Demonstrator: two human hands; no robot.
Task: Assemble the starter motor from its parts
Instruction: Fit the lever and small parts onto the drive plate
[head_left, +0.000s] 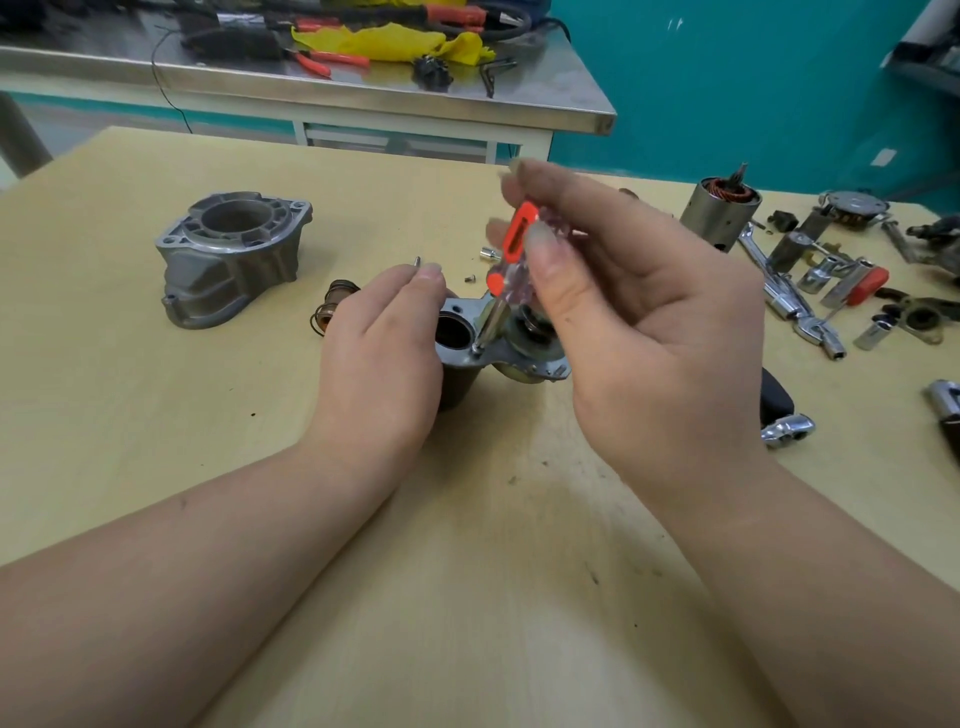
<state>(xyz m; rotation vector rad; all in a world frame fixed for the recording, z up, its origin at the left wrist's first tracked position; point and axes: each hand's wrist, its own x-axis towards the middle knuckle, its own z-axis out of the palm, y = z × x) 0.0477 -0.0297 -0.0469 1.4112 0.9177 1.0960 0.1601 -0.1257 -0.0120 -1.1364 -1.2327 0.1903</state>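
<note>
My right hand (639, 332) grips a small screwdriver (511, 260) with a clear and orange handle, its tip down on a screw in the motor body's flange (485, 343). That motor body stands upright at the table's middle, partly hidden by both hands. My left hand (384, 353) holds the body's left side, fingers curled round it. A grey cast housing (234, 254) sits apart at the left. Just left of my left hand lies a brown plunger with a spring (332, 306). The armature (719, 208) stands at the back right.
Two loose screws (470, 279) and a small socket (488, 254) lie behind the motor body. Wrenches, sockets and small parts (810, 291) crowd the table's right side. A ratchet handle (779, 415) lies near my right wrist. A steel bench with pliers (322, 60) stands behind.
</note>
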